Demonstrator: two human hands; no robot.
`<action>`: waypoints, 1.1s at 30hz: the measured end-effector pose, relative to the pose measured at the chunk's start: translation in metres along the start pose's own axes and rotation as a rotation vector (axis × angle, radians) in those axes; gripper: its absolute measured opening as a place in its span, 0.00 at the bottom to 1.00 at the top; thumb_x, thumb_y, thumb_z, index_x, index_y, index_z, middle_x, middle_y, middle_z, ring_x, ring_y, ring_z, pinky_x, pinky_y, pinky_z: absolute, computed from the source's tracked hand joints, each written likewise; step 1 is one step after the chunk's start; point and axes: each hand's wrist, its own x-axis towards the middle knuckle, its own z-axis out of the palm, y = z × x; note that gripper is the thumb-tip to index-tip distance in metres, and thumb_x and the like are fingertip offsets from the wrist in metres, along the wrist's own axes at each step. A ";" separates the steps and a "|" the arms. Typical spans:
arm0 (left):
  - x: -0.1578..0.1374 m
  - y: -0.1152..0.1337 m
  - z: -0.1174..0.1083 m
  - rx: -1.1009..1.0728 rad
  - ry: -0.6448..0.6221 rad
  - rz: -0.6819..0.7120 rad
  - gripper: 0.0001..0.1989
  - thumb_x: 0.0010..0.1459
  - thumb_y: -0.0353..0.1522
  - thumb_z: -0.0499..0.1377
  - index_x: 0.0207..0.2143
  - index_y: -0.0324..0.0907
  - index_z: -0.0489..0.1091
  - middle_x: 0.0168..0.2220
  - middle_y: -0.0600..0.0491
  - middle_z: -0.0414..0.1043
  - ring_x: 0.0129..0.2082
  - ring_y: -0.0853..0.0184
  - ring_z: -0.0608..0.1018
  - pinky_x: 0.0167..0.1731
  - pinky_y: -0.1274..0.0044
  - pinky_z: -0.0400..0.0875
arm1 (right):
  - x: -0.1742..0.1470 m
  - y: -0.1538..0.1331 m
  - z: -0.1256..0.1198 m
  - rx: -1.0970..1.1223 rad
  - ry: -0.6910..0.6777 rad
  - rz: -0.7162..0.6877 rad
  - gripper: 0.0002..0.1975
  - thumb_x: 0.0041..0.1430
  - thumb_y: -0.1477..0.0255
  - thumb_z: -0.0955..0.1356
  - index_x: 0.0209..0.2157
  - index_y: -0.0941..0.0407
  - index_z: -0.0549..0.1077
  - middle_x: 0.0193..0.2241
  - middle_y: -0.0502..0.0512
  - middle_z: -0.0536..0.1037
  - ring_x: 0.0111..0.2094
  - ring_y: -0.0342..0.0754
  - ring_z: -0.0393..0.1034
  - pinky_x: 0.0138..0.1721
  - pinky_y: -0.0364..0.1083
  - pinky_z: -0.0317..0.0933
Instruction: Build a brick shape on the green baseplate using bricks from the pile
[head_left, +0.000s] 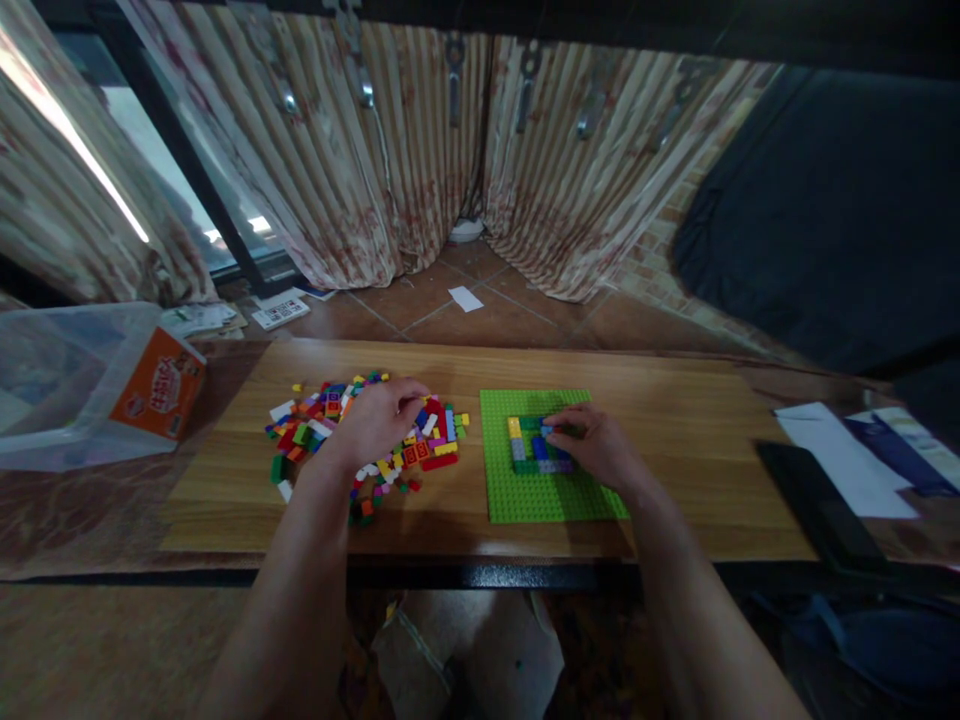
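Note:
My left hand point(381, 418) is over the loose pile of toy building bricks point(307, 428), fingers curled and thumb drawn in. Whether a small brick is between those fingertips I cannot make out. On the green baseplate point(517, 505) stands a low rectangular ring of bricks point(531, 466), in yellow, green, blue, grey and purple. My right hand point(592, 442) reaches over this ring from the right, its fingertips closed at a blue brick point(547, 428) on the far side. The hand hides part of the ring's right side.
A clear plastic bin point(67, 380) with an orange label stands left of the wooden board point(697, 430). At the right lie a black flat device point(821, 505) and papers point(847, 460). Curtains point(420, 150) hang beyond the table, above a tiled floor.

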 end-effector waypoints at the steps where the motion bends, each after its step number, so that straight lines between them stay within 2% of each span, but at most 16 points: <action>1: 0.000 0.000 0.000 0.002 0.002 -0.002 0.13 0.58 0.33 0.52 0.39 0.42 0.75 0.36 0.51 0.79 0.34 0.66 0.78 0.36 0.76 0.70 | 0.000 0.001 0.000 0.007 0.000 0.005 0.11 0.50 0.66 0.71 0.36 0.53 0.80 0.37 0.55 0.76 0.36 0.49 0.71 0.40 0.51 0.66; 5: 0.000 0.002 -0.002 0.005 -0.003 -0.003 0.13 0.58 0.33 0.52 0.39 0.41 0.76 0.36 0.51 0.78 0.34 0.66 0.77 0.36 0.77 0.70 | 0.001 0.003 0.001 0.090 0.016 0.072 0.14 0.51 0.65 0.69 0.38 0.57 0.79 0.35 0.57 0.78 0.36 0.50 0.72 0.40 0.51 0.65; 11: 0.000 0.001 -0.003 -0.010 -0.024 -0.007 0.14 0.59 0.31 0.51 0.40 0.39 0.75 0.35 0.51 0.78 0.34 0.66 0.77 0.36 0.76 0.69 | 0.005 -0.002 0.007 0.126 0.078 0.212 0.12 0.47 0.69 0.69 0.34 0.59 0.78 0.30 0.56 0.79 0.30 0.48 0.72 0.34 0.48 0.65; 24: 0.000 0.005 -0.005 -0.018 -0.037 -0.015 0.14 0.59 0.31 0.51 0.41 0.39 0.75 0.35 0.51 0.78 0.33 0.66 0.77 0.37 0.75 0.68 | 0.008 -0.016 0.008 0.042 0.086 0.273 0.08 0.44 0.71 0.69 0.27 0.59 0.78 0.23 0.54 0.78 0.25 0.46 0.69 0.28 0.45 0.59; 33: -0.001 0.008 -0.002 0.008 -0.050 -0.009 0.14 0.58 0.32 0.52 0.41 0.40 0.75 0.37 0.51 0.78 0.34 0.66 0.76 0.39 0.75 0.69 | 0.010 -0.011 0.010 0.044 0.064 0.272 0.06 0.44 0.73 0.68 0.25 0.58 0.78 0.23 0.53 0.78 0.25 0.46 0.70 0.26 0.43 0.58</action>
